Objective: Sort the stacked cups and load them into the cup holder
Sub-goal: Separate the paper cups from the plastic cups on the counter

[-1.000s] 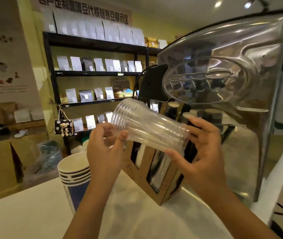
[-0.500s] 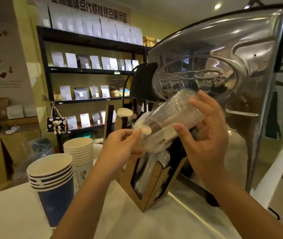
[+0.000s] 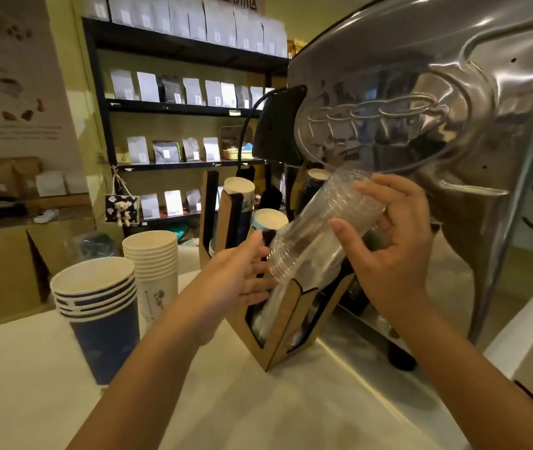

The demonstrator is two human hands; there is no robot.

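Two bare arms come up from the bottom of the picture. No sleeves cover them as far down as the picture shows. The left hand has no ring, no watch and no band on it. The right hand is bare too, with nothing on the wrist. No gloves are worn. The nails are short and plain, with no paint on them. The thumb of the right hand shows one short, clean nail. The rest of the person's body is out of view.
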